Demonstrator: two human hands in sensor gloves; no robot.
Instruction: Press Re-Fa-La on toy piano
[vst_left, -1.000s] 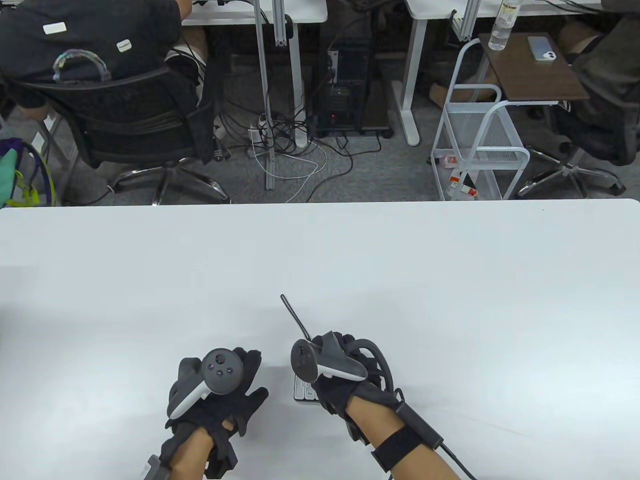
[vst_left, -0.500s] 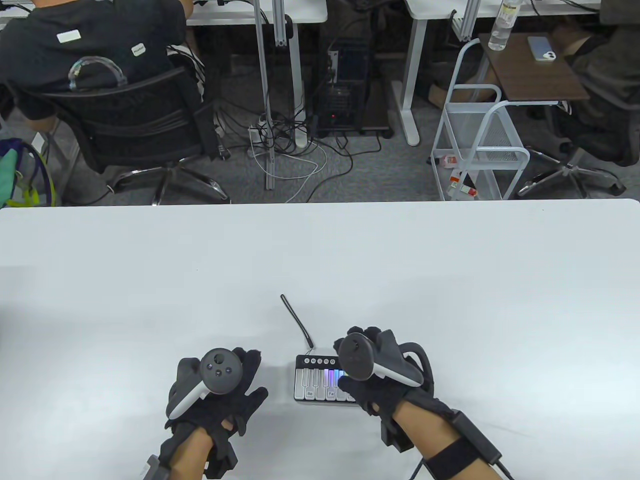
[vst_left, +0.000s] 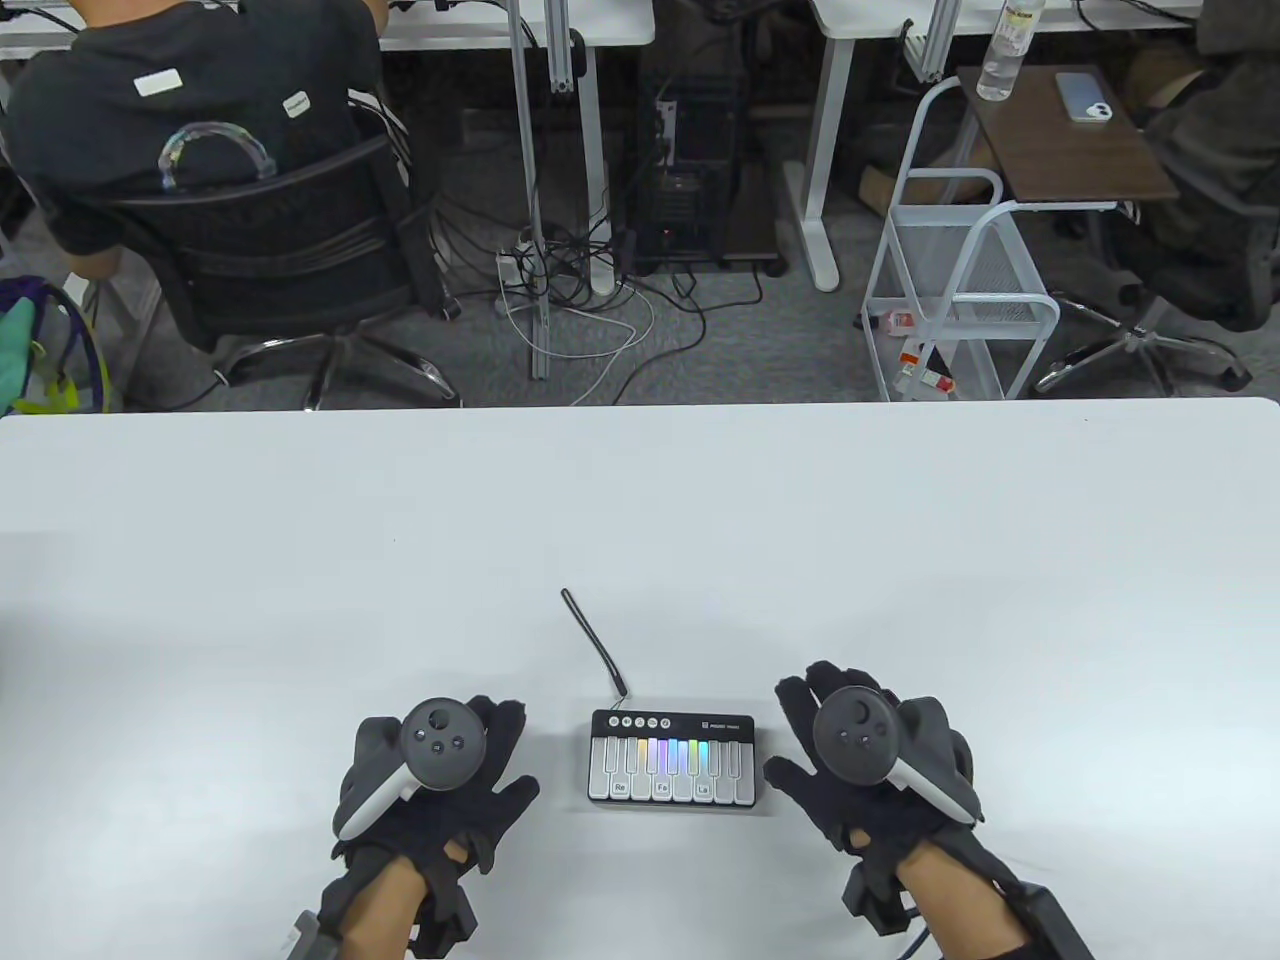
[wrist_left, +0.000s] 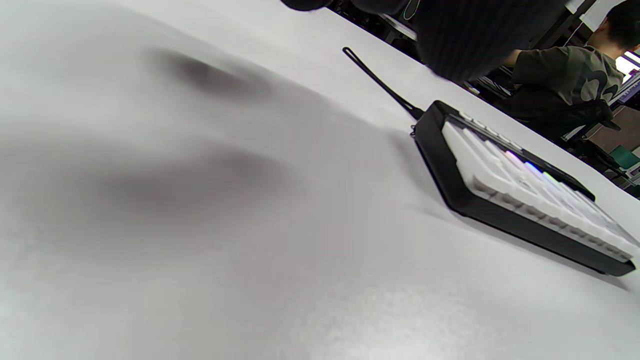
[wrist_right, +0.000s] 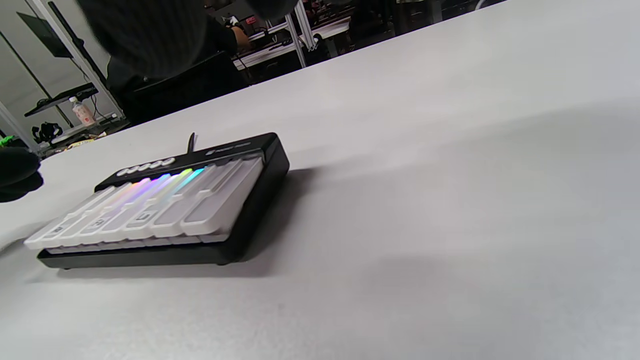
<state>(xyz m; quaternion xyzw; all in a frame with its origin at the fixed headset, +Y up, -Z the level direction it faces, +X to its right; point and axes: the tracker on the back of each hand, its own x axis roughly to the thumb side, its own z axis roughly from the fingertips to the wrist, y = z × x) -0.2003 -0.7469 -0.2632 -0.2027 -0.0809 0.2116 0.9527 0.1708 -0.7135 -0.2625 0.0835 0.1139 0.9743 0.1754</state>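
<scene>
A small black toy piano (vst_left: 671, 762) with white keys lies on the white table (vst_left: 640, 520) near the front edge, between my hands. Several middle keys glow in rainbow colours. Keys labelled Re, Fa and La sit along its front row. It also shows in the left wrist view (wrist_left: 525, 195) and the right wrist view (wrist_right: 160, 205). My left hand (vst_left: 440, 770) rests flat on the table left of the piano, fingers spread, holding nothing. My right hand (vst_left: 870, 760) rests flat on the table right of the piano, fingers spread, apart from the keys.
A thin black antenna (vst_left: 594, 642) runs from the piano's back left corner away across the table. Beyond the table's far edge are office chairs with seated people, desks, cables and a white wire cart (vst_left: 950, 290).
My right hand has lifted off the piano keys and moved right, settling flat on the table beside the piano. The piano is now uncovered with lit keys. The left hand has not moved.
</scene>
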